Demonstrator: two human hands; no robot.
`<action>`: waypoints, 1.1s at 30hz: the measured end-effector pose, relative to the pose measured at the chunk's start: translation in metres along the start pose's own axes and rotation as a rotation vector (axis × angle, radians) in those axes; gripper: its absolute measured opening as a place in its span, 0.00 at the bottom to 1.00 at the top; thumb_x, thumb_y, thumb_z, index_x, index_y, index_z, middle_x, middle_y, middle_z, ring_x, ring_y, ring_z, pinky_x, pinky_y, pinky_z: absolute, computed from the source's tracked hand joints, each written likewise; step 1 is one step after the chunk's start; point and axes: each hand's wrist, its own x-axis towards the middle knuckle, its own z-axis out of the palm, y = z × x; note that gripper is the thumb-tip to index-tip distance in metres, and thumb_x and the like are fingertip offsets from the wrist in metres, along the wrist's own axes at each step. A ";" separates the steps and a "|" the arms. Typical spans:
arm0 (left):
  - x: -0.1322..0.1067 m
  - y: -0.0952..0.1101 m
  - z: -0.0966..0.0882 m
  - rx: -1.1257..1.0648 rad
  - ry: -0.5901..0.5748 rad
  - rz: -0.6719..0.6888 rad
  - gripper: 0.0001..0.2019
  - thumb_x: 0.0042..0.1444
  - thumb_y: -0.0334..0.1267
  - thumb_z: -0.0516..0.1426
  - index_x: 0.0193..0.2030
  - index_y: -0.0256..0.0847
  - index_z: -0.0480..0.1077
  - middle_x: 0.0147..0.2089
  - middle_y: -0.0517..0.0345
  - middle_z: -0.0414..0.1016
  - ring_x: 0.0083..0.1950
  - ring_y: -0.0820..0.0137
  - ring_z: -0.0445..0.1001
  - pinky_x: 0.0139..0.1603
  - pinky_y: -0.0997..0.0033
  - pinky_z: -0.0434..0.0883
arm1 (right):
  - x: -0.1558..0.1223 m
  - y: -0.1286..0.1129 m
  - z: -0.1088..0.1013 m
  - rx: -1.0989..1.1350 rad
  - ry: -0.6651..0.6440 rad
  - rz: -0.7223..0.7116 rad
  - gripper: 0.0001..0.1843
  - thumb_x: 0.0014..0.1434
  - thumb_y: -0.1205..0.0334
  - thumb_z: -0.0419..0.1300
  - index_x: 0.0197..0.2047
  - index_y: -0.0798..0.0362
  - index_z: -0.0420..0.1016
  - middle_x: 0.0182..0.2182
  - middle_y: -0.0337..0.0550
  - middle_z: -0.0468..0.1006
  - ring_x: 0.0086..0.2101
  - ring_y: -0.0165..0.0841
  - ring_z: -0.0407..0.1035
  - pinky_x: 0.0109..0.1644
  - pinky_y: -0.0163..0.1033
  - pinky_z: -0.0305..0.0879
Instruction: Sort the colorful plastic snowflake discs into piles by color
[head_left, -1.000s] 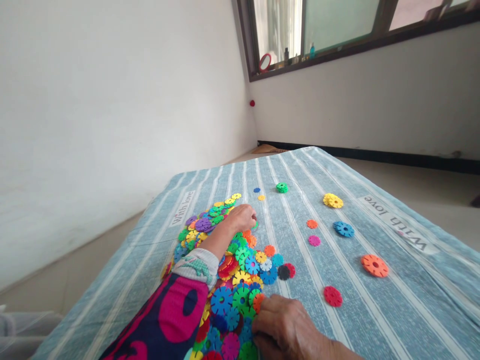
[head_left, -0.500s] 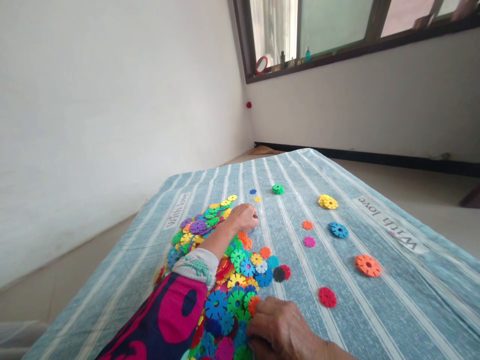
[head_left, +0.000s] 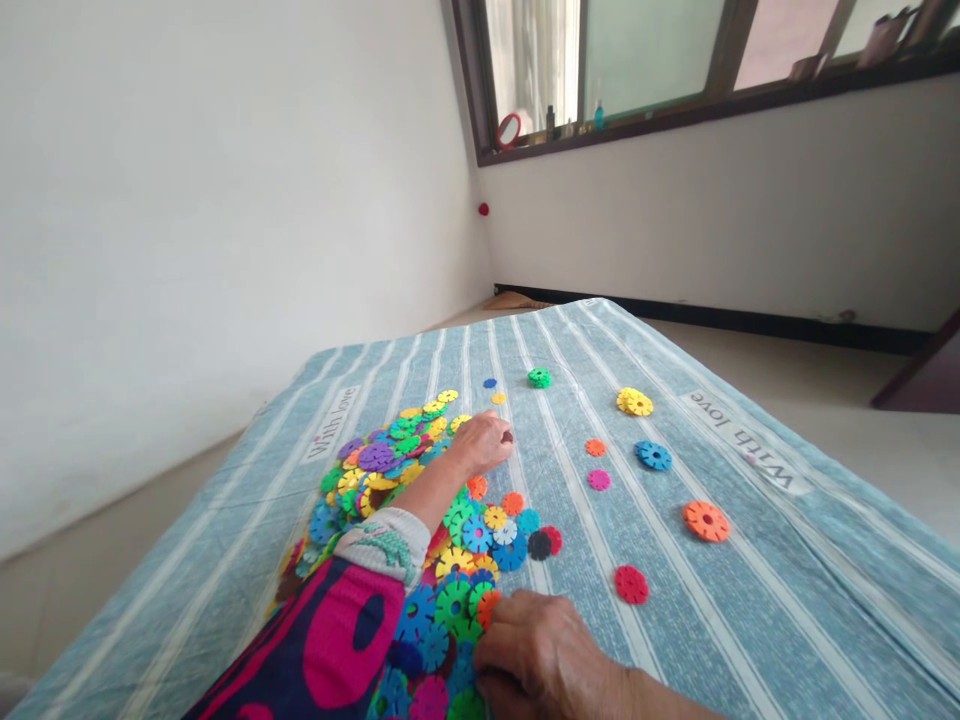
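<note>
A heap of coloured plastic snowflake discs (head_left: pixel 390 470) lies on a blue striped cloth (head_left: pixel 675 600). My left hand (head_left: pixel 484 441) reaches over the heap's far right edge, fingers curled in a pinch on something I cannot make out. My right hand (head_left: pixel 544 655) rests knuckles-up at the near edge of the heap, fingers bent down onto the discs there; what they hold, if anything, is hidden. Single discs lie spread to the right: green (head_left: pixel 538 378), yellow (head_left: pixel 634 402), blue (head_left: pixel 654 455), orange (head_left: pixel 706 521), red (head_left: pixel 631 584).
The cloth-covered surface ends at its far edge near a white wall corner. A window sill (head_left: pixel 600 125) with small bottles and a red-rimmed mirror runs along the back wall. Bare floor lies left and right of the surface. A dark furniture edge (head_left: pixel 919 375) shows at far right.
The view has shifted, so everything sits a little further left. My left hand has drawn back slightly toward the heap. My right hand stays on the near discs.
</note>
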 end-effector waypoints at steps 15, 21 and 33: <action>-0.031 0.013 -0.015 0.067 0.093 0.022 0.08 0.57 0.36 0.53 0.41 0.40 0.71 0.42 0.48 0.71 0.48 0.58 0.70 0.47 0.62 0.68 | 0.007 -0.003 -0.010 -0.071 -0.073 0.009 0.07 0.54 0.60 0.60 0.26 0.52 0.68 0.24 0.35 0.71 0.26 0.28 0.64 0.29 0.34 0.57; -0.040 0.058 -0.018 0.018 0.035 0.281 0.05 0.58 0.35 0.53 0.37 0.40 0.70 0.41 0.51 0.72 0.47 0.62 0.70 0.49 0.64 0.69 | 0.010 -0.005 -0.014 -0.070 -0.067 0.023 0.08 0.54 0.59 0.59 0.26 0.51 0.68 0.24 0.35 0.69 0.25 0.28 0.61 0.28 0.34 0.54; 0.023 0.148 -0.018 -0.074 0.007 0.409 0.09 0.55 0.33 0.53 0.42 0.40 0.71 0.44 0.51 0.73 0.43 0.62 0.75 0.40 0.67 0.73 | 0.018 0.004 0.002 -0.136 -0.033 0.011 0.09 0.57 0.56 0.58 0.30 0.51 0.69 0.23 0.35 0.73 0.23 0.28 0.66 0.23 0.33 0.54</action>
